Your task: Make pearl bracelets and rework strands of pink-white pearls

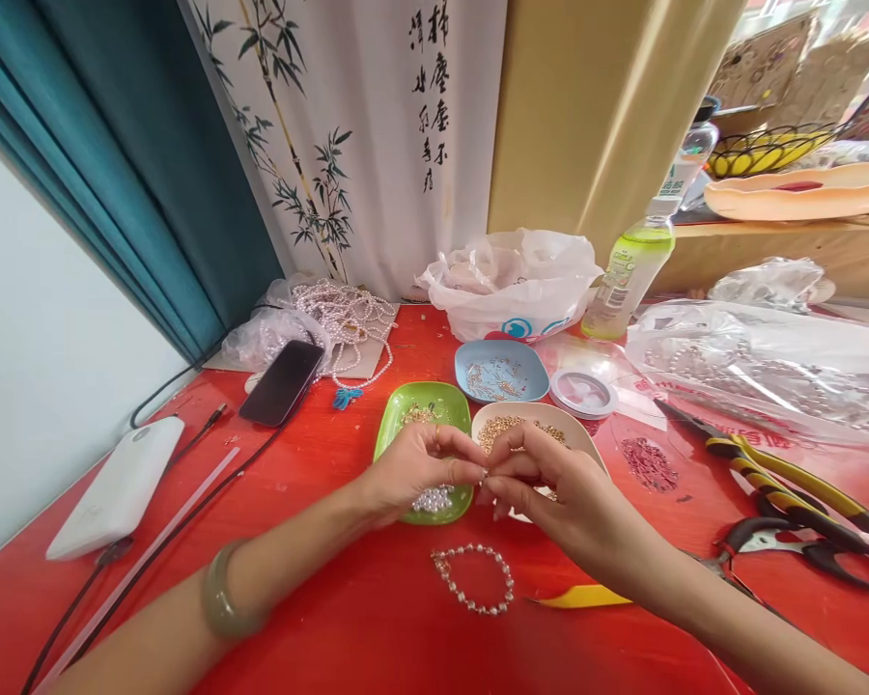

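My left hand (424,468) and my right hand (550,473) meet fingertip to fingertip above the dishes. Both are pinched closed around something tiny, too small to name. Under my left hand lies a green dish (389,425), with white pearl beads (433,499) and small gold pieces (421,413) in it. A cream dish (586,446) of gold beads (503,430) is partly hidden by my right hand. Nearer to me, a beaded bracelet (507,579) rests on the red table (377,618). Yellow tweezers (583,597) lie beneath my right forearm.
Behind the dishes are a blue dish (464,372), a plastic bag (470,304) and a bottle (633,275). Pliers (803,483) and scissors (789,541) lie right, near red beads (650,465). To the left are a phone (282,381), a power bank (120,487) and cables.
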`<state>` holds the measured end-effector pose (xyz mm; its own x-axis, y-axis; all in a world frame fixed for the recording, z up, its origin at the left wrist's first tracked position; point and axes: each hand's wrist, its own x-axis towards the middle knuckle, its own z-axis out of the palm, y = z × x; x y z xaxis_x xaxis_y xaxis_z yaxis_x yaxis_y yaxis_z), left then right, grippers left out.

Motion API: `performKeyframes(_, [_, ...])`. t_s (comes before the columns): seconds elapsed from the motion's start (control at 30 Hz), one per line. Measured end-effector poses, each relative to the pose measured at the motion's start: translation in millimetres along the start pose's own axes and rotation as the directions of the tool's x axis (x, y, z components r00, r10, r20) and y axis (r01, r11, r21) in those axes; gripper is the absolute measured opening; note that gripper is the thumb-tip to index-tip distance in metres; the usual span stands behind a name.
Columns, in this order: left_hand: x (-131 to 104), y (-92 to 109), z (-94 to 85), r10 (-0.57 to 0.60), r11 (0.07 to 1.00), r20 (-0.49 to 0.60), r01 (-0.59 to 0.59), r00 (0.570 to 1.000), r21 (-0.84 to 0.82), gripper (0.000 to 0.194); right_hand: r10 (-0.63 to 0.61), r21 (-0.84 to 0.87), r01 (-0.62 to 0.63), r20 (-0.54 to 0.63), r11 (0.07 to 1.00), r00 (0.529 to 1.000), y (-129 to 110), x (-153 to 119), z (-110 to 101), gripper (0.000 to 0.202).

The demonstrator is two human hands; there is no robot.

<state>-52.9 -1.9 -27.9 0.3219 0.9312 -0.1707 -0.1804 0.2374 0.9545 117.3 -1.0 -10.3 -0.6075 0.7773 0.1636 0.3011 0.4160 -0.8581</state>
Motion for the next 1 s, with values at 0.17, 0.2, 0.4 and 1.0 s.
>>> performKeyframes(0.17, [-4,-2,-2.8,-0.107,0.99,0.116,0.117,0.988,-0.08,0.027,-0.311,-0.384,0.265,-0.062,0.885,0.948,4,-4,2,0.008])
performKeyframes(0.2, [-4,-2,-2.9,-0.109,0.99,0.119,0.118,0.987,-0.073,0.025,-0.371,-0.44,0.309,-0.059,0.843,0.927,5,-4,1,0.011])
performKeyframes(0.4, [-5,3,-3.4,-0.062,0.993,0.043,0.058,0.997,0.099,0.021,-0.449,-0.531,0.358,-0.048,0.768,0.892,6,-5,-7,0.026])
performKeyframes(1.0, [-41,17,-10.7,0.023,0.549,0.2,-0.18,0.979,0.816,0.007,-0.471,-0.455,0.507,0.2,0.732,0.859,3,-36,4,0.026])
